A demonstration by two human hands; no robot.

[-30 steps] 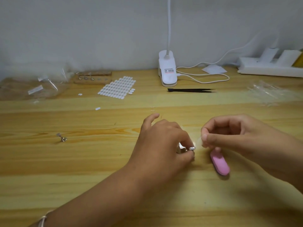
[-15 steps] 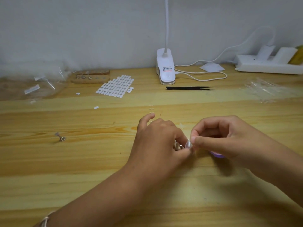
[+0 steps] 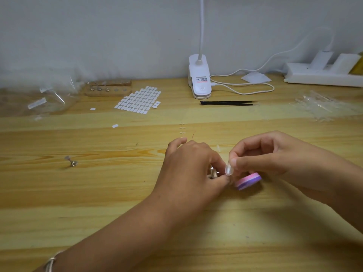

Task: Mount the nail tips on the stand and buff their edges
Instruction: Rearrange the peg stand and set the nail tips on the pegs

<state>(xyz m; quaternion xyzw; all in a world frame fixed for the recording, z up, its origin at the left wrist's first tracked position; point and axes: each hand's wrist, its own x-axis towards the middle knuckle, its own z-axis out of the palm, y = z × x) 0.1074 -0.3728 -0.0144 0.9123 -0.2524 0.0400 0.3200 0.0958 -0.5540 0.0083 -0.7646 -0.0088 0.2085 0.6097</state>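
Over the table (image 3: 98, 193), right hand (image 3: 275, 158) pinches nail tip (image 3: 228, 169).

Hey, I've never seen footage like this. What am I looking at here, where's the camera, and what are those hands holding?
There is no machine here. A person wears a camera on their head, which looks down at their own hands over a wooden table. The right hand pinches a clear nail tip. The left hand grips a small shiny metal holder. A pink and purple buffer sits just under the right hand. Farther back lie a sticker sheet, a wooden stand, black tweezers and a clip lamp.
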